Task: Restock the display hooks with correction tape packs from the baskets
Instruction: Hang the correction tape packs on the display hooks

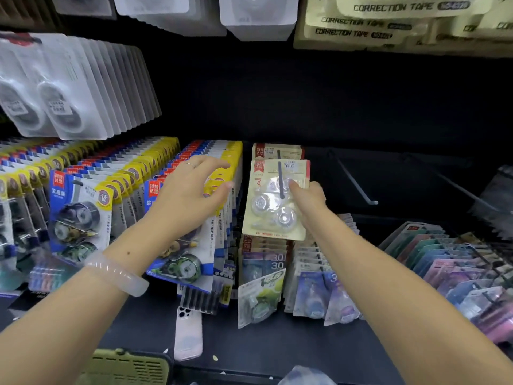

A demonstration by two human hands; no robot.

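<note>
Mid-frame: dense rows of blue-and-yellow carded tape packs (83, 207) hanging at centre left. Cream clear-blister correction tape pack (276, 200) sitting on dark hook (281, 179). Right hand (308, 200) pinching its edge. Left hand (191, 195) hovering, fingers spread.

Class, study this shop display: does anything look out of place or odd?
Yes. A white phone lies flat on the dark shelf below the hanging packs; it is not stock. An empty hook stands beside full ones.

A single wide-angle head view looks forward and down, close to a black display wall (333, 93) of hanging packs (edges bow with the lens). Both forearms enter from 7 and 5 o'clock, reaching toward 12; no second view overlaps.
</note>
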